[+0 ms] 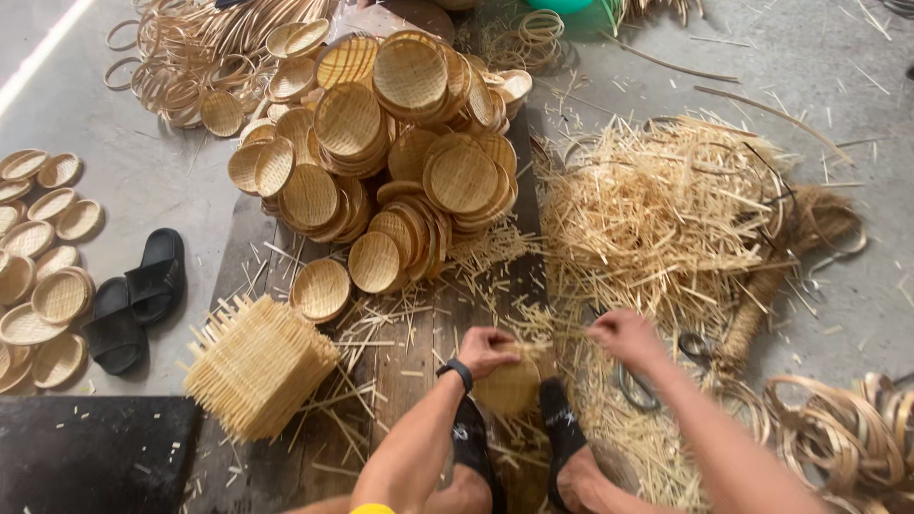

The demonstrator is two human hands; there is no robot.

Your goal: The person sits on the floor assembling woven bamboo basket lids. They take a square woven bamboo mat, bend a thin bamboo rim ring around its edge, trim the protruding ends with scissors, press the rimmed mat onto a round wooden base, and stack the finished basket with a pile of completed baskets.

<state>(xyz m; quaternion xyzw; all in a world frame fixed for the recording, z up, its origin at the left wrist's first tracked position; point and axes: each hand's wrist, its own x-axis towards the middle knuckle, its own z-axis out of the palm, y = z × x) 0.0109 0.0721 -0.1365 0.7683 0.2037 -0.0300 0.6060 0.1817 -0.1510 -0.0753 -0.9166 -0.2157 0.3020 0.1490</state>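
My left hand (486,348), with a black band at the wrist, grips the rim of a small round woven bamboo tray (507,385) held just above my feet. My right hand (621,335) is closed on thin bamboo strips (562,333) that stick out from the tray's edge toward the right. Both feet in black sandals (562,426) rest on a dark wooden board (400,371) beneath the tray.
Stacks of finished round woven trays (381,152) fill the board ahead. A pile of square woven mats (257,366) lies at left, with black slippers (133,300) beyond. Loose bamboo offcuts (666,209) heap at right, scissors (638,385) beside my right arm, and bamboo hoops (838,428) at lower right.
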